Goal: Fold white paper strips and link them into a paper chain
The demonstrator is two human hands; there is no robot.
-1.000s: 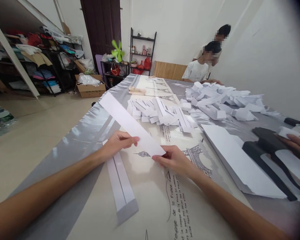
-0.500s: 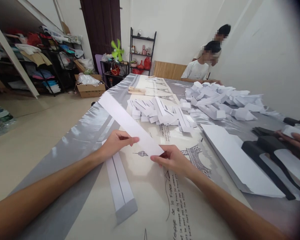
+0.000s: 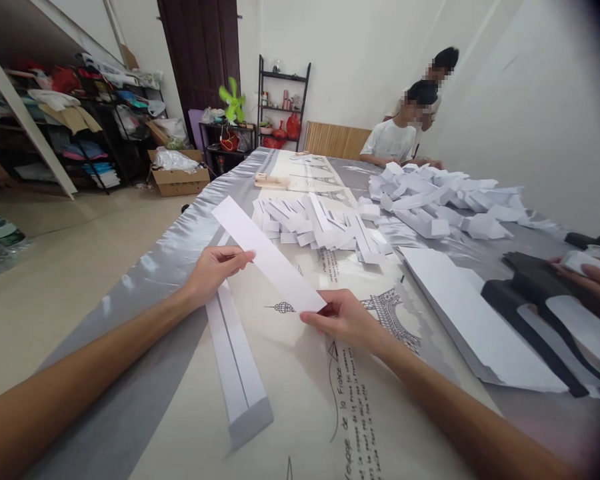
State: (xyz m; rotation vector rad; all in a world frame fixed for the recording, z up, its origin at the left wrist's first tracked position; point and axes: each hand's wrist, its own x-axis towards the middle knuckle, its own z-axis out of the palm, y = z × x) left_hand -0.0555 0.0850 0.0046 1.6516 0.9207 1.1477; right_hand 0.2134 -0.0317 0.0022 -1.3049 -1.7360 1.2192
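A flat white paper strip slants over the table between my hands. My left hand pinches its left edge, thumb on top. At its near right end my right hand grips the corner between thumb and fingers. Below my left hand lies a long folded paper piece with a dark line along its length and a folded end toward me; its far end is partly hidden by the hand. Beyond the strip sits a pile of folded paper pieces.
A stack of white paper lies to the right beside black straps. Another person's hand is at the right edge. A heap of folded paper spreads far right; two people are at the far end. A wooden object rests on the table.
My left hand has moved slightly up and left along the strip's edge. The strip's far end has shifted right and down. My right hand has stayed nearly still.
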